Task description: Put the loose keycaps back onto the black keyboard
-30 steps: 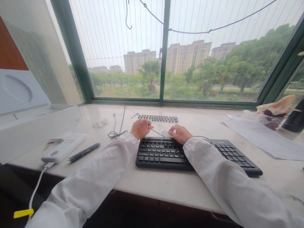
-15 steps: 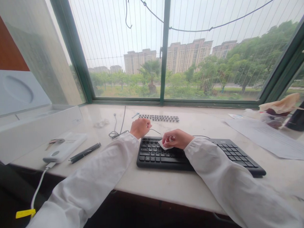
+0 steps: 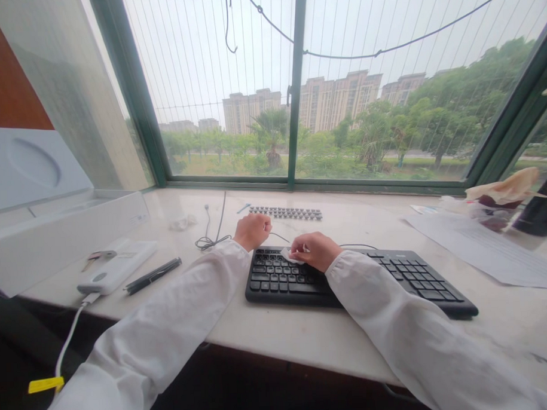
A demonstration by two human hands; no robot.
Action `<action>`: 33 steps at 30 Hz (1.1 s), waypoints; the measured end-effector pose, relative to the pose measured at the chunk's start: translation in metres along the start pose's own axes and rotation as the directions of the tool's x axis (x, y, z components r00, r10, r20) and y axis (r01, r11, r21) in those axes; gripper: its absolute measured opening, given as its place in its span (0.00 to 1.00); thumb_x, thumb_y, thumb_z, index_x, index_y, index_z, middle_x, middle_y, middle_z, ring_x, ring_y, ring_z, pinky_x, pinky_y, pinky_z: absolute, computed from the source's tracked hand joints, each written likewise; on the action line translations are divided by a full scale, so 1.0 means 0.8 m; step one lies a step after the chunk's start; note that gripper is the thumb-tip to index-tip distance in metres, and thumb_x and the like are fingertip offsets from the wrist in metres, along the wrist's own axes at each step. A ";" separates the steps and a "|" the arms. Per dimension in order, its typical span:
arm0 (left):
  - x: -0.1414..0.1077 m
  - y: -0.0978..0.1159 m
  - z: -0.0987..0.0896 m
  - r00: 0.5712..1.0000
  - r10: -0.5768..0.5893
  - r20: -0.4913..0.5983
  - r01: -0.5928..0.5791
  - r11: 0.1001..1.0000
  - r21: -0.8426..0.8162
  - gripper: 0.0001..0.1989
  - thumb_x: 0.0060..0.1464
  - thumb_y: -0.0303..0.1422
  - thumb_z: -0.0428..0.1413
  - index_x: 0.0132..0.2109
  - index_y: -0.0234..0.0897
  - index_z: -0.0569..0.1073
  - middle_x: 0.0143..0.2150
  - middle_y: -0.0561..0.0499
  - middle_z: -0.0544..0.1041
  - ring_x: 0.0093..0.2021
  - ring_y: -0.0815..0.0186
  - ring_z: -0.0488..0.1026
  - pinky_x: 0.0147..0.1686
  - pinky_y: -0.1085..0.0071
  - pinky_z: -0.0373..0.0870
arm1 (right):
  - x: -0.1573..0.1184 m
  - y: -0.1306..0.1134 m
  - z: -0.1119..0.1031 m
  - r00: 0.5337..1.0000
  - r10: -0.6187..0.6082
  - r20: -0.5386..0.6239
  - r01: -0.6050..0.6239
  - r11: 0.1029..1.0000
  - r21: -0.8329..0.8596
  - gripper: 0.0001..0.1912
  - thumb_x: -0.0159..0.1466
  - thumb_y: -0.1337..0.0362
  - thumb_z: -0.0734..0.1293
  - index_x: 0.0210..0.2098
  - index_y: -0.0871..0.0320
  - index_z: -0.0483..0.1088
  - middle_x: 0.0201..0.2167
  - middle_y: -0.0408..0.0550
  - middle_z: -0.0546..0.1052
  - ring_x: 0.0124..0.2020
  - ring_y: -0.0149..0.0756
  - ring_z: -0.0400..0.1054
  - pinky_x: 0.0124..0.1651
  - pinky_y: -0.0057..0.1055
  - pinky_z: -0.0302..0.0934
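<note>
A black keyboard (image 3: 312, 287) lies on the pale tabletop. Over its upper left part my right hand (image 3: 314, 250) pinches a small white tissue (image 3: 291, 256), which rests against the keys. My left hand (image 3: 253, 231) is curled closed just behind the keyboard's top left corner; whether anything is inside it is hidden. Behind the hands, rows of loose keycaps (image 3: 292, 213) are lined up near the window. A thin blue stick (image 3: 244, 208) lies at the left end of those rows.
To the left are a black pen (image 3: 154, 275), a white power bank (image 3: 118, 267) with keys on it, a coiled cable (image 3: 207, 242) and a white box (image 3: 68, 236). Paper sheets (image 3: 485, 245) and a dark bottle (image 3: 538, 211) are on the right.
My right hand has moved slightly left with the tissue, which lies flatter on the keys. My left hand has stayed in place.
</note>
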State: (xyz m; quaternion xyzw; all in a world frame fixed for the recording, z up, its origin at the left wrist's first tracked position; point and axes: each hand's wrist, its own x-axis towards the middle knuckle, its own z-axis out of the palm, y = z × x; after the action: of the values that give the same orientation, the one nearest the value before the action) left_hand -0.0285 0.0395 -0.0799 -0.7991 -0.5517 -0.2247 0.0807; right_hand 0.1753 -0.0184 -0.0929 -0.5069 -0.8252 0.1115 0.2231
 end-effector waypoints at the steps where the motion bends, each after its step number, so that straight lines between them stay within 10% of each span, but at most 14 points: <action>1: 0.000 0.000 0.000 1.000 -0.002 -0.004 0.002 1.000 0.001 0.10 0.52 0.36 0.51 0.27 0.40 0.74 0.29 0.49 0.77 0.34 0.58 0.73 0.32 0.67 0.64 | 0.000 0.000 -0.003 1.000 0.003 -0.024 -0.004 1.000 -0.006 0.08 0.56 0.58 0.70 0.29 0.55 0.77 0.27 0.42 0.76 0.29 0.30 0.65 0.34 0.26 0.55; 9: 0.001 -0.001 -0.002 1.000 -0.015 0.010 0.015 1.000 0.009 0.10 0.52 0.34 0.50 0.27 0.39 0.74 0.30 0.48 0.77 0.35 0.59 0.73 0.33 0.67 0.64 | 0.002 0.021 -0.025 0.961 0.126 -0.246 -0.141 0.989 -0.047 0.09 0.61 0.60 0.66 0.35 0.58 0.76 0.28 0.45 0.76 0.30 0.33 0.67 0.36 0.28 0.57; 27: 0.006 -0.020 0.000 0.998 -0.059 0.014 0.058 0.995 0.084 0.11 0.52 0.38 0.50 0.26 0.40 0.71 0.29 0.49 0.76 0.34 0.58 0.73 0.31 0.68 0.63 | 0.002 0.044 -0.027 0.950 0.268 -0.160 -0.296 0.937 -0.188 0.18 0.61 0.51 0.66 0.40 0.59 0.77 0.36 0.53 0.79 0.40 0.41 0.72 0.43 0.32 0.63; 33: 0.008 -0.027 0.004 0.997 -0.069 0.047 0.062 0.990 0.130 0.12 0.53 0.40 0.51 0.27 0.40 0.70 0.31 0.48 0.77 0.35 0.58 0.74 0.31 0.68 0.62 | -0.002 0.046 -0.037 0.957 0.263 -0.120 -0.286 0.927 -0.243 0.07 0.61 0.64 0.67 0.35 0.58 0.76 0.40 0.54 0.78 0.43 0.41 0.72 0.45 0.32 0.62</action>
State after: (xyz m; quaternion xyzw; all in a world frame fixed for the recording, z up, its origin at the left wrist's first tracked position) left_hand -0.0452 0.0545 -0.0825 -0.7792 -0.5928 -0.1709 0.1102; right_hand 0.2195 -0.0041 -0.0825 -0.6463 -0.7432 0.0114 0.1725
